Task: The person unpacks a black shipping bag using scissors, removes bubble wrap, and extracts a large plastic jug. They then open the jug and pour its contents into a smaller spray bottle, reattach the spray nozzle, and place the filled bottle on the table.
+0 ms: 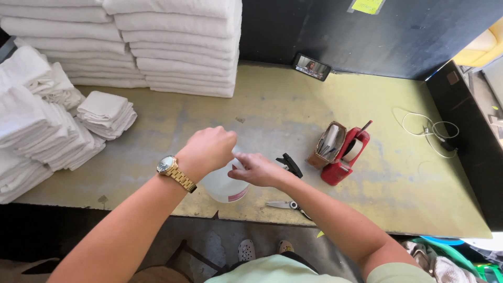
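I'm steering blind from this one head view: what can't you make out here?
- White bottle: top hidden under left hand and right hand.
- Scissors: handles behind the right forearm.
- Black tool: kind unclear, partly covered.
- Phone screen: too small.

Folded white towels (173, 47) stacked at 11–12 o'clock, smaller folded cloths (107, 112) at 9–10. Phone (312, 67) leaning on the dark wall at 1. Red tape dispenser (346, 154) at 3, brown pouch (327, 144) touching it. White cable (429, 128) further right. Scissors (285, 205), probably, at table's near edge.
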